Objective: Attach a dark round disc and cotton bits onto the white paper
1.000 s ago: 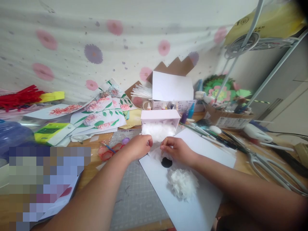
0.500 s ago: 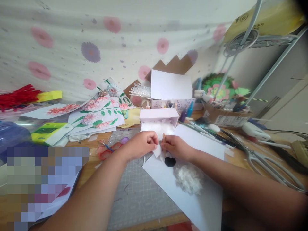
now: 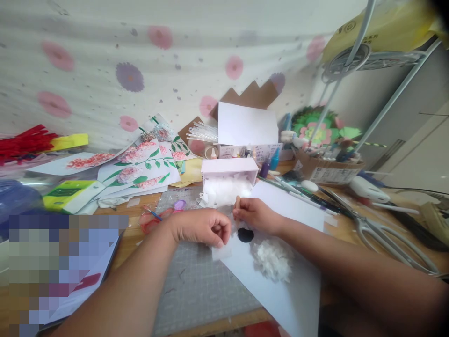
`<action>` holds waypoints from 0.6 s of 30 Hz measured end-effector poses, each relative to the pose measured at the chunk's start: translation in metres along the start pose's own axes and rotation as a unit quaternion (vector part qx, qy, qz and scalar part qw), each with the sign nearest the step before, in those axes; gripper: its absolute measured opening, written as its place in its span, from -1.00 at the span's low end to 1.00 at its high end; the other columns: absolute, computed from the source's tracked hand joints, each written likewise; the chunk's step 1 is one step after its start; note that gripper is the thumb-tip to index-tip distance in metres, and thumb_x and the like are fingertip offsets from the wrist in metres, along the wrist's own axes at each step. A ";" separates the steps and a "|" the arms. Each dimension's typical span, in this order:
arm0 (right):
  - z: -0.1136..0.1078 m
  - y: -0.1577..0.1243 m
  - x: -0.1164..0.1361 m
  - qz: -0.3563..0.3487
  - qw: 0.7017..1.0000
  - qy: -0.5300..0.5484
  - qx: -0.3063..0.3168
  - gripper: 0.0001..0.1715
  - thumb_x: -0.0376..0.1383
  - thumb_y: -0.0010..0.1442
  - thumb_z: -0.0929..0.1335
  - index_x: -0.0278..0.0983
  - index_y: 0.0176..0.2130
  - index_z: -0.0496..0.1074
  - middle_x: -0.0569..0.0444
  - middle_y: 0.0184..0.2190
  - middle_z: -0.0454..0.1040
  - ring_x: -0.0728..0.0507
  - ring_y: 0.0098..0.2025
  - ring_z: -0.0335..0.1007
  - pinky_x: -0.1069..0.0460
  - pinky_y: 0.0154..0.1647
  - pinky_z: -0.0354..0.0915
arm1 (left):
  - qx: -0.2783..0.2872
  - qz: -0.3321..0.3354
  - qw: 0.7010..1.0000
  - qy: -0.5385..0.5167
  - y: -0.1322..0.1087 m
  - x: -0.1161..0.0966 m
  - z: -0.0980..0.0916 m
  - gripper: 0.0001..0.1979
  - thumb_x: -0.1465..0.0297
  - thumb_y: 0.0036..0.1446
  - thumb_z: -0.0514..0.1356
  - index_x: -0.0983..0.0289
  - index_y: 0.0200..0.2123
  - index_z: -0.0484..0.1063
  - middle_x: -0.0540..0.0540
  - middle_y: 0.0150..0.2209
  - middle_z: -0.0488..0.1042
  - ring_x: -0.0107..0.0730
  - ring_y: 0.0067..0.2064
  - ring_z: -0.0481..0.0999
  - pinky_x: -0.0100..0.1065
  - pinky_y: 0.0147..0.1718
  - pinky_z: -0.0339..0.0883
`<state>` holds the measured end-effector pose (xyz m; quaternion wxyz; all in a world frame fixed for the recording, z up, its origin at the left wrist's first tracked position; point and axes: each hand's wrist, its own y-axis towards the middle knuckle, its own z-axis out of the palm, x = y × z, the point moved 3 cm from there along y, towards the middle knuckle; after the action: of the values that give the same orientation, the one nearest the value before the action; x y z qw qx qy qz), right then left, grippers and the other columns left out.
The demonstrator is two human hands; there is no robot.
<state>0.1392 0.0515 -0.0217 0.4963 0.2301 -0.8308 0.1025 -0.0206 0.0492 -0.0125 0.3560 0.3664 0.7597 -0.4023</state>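
My left hand is curled shut on a thin white tissue piece that hangs below its fingers over the grey cutting mat. My right hand pinches the same tissue close beside it, just above a black round spot on the white paper sheet. A fluffy white tissue tuft lies on that sheet below my right wrist. Behind both hands stands a pale pink box with white tissue spilling from its open side.
Flower paintings and a green-yellow packet lie at the left. Red-handled scissors rest left of my hand. Large grey scissors, pens and a white glue gun lie at the right. A craft box stands behind.
My left hand has dropped lower and turned its knuckles up, pulling a tissue piece away from my right hand. The view has shifted slightly.
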 end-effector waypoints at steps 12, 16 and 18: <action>-0.007 0.001 0.001 0.015 0.999 0.036 -0.016 -0.77 -0.26 0.15 0.24 -0.36 -0.48 0.26 0.07 -0.51 0.38 -0.01 -0.44 0.26 0.10 -0.34 0.20 | -0.022 -0.012 1.000 -0.007 0.001 0.000 0.000 -0.89 0.42 -0.10 0.19 0.26 -0.41 0.38 -0.07 -0.49 0.36 -0.54 -0.47 0.30 -0.51 -0.50 0.14; -0.006 -0.002 0.001 0.006 0.997 0.076 -0.005 -0.71 -0.18 0.14 0.24 -0.37 -0.45 0.26 0.07 -0.50 0.35 -0.01 -0.43 0.25 0.11 -0.34 0.20 | -0.055 -0.006 0.998 -0.015 0.003 -0.001 0.000 -0.84 0.42 -0.09 0.19 0.26 -0.34 0.39 -0.05 -0.47 0.38 -0.52 -0.45 0.34 -0.50 -0.48 0.18; -0.004 -0.002 -0.001 0.006 0.997 0.079 0.008 -0.71 -0.17 0.10 0.29 -0.37 -0.48 0.27 0.09 -0.53 0.33 0.00 -0.46 0.22 0.12 -0.38 0.17 | -0.073 -0.016 0.997 -0.009 0.004 -0.001 0.000 -0.82 0.41 -0.09 0.19 0.25 -0.32 0.40 -0.04 -0.46 0.41 -0.50 -0.43 0.38 -0.49 -0.47 0.20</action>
<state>0.1437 0.0511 -0.0205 0.5583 0.2204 -0.7892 0.1297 -0.0168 0.0503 -0.0133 0.3818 0.3235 0.7899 -0.3546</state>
